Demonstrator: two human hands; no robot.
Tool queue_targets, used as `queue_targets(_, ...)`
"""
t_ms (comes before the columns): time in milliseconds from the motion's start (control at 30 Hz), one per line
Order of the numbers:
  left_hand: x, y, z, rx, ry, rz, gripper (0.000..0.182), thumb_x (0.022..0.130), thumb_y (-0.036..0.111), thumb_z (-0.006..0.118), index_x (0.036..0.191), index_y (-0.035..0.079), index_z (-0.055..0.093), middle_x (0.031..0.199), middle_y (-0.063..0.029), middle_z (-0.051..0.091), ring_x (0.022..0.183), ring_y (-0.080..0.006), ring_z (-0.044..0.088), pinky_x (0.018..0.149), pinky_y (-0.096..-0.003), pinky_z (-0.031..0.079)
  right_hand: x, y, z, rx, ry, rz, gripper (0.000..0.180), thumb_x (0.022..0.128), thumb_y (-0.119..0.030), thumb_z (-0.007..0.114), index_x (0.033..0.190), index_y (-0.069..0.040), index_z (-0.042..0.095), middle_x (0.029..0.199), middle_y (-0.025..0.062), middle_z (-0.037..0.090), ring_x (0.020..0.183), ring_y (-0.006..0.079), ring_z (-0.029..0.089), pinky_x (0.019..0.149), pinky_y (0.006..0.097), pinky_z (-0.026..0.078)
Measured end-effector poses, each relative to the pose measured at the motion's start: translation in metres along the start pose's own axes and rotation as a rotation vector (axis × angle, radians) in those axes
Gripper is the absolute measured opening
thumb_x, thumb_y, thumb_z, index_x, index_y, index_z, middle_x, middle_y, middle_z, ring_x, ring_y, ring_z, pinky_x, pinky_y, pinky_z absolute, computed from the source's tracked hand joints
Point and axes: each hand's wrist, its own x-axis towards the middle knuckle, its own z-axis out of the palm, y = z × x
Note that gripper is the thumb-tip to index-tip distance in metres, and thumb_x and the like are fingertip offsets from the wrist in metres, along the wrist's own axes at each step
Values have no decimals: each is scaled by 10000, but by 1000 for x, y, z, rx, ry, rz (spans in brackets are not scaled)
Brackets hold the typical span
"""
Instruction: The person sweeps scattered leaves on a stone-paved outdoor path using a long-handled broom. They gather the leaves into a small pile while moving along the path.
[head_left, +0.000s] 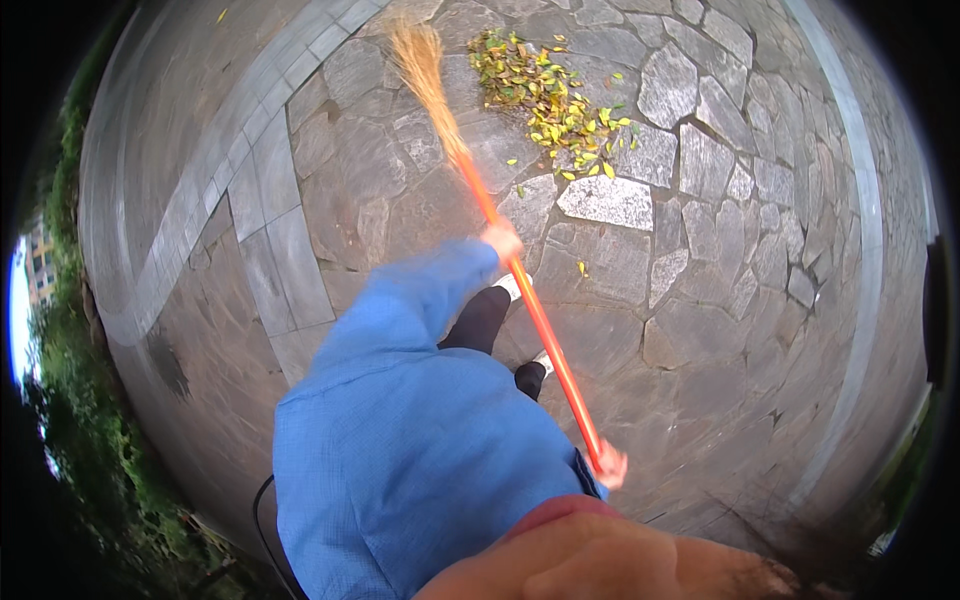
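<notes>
A straw broom (420, 67) with an orange handle crosses the view on a slant. My left hand (502, 238) is closed around the handle's lower part, not far above the bristles. Near the top end, my right hand (611, 465) grips the same handle. Both hands look slightly blurred. The bristles fan out at the top of the view, over the stone paving (420, 202); whether they touch it I cannot tell. To the right of them lies a loose pile of yellow, green and brown leaves (555, 105), with a gap between pile and bristles.
My white shoes (517, 285) stand on irregular flagstones below the leaves. A single leaf (583, 268) lies close by. At left runs a band of pale rectangular paving (270, 225); a light strip (862, 187) curves along the right. Green plants (90, 420) line the left rim.
</notes>
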Motion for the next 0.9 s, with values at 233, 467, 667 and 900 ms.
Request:
queue_targets(233, 24, 4, 2, 402, -342, 188, 114, 662, 238, 642, 649, 126, 659, 732, -43, 647, 840, -201, 592, 815, -334, 430, -65, 42, -12, 49, -13, -107, 376, 847, -177, 423, 501, -182, 275, 403, -2, 269, 364, 130, 266, 697, 344, 452)
queue_targets(467, -23, 93, 14, -28, 32, 367, 122, 669, 218, 646, 594, 129, 609, 638, -67, 593, 735, -240, 561, 687, -364, 398, -73, -55, -64, 252, -146, -167, 438, 910, -221, 404, 496, -183, 266, 371, -11, 275, 304, 121, 221, 467, 283, 323)
queue_targets(667, -63, 108, 5, 31, -226, 287, 120, 689, 232, 643, 659, 116, 644, 662, -105, 613, 699, -288, 599, 702, -410, 423, -73, -65, -96, 275, -269, -209, 424, 916, -211, 401, 505, -176, 300, 366, -26, 286, 304, 111, 251, 450, 283, 314)
queue_targets(900, -152, 211, 50, 118, -455, 718, 149, 558, 260, 718, 636, 159, 640, 613, -55, 619, 666, -250, 624, 688, -370, 445, -166, -54, -362, 517, -152, -372, 407, 897, -222, 446, 512, -177, 321, 369, -33, 289, 296, 97, 240, 438, 278, 285)
